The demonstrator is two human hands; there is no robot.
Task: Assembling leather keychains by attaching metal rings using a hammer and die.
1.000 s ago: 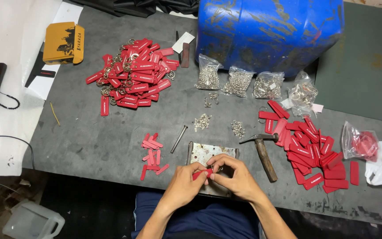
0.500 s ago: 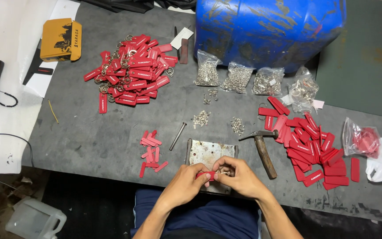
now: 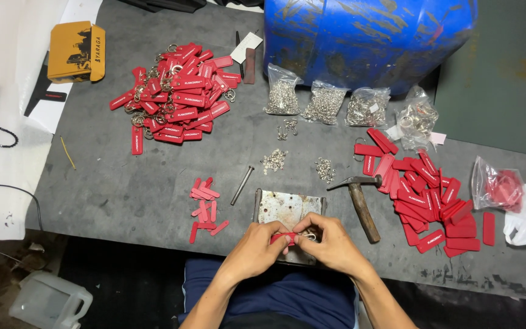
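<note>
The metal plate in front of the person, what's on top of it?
The metal plate is bare and rust-spotted at its far half. Over its near half, the left hand and right hand pinch a red tag with a small metal ring; whatever lies beneath them is covered.

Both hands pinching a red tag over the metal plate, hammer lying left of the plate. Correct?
Not quite. The head view shows the hammer lying to the right of the metal plate, not the left; a metal rod lies on the left side. The rest holds: the left hand and right hand pinch a red tag over the plate.
</note>
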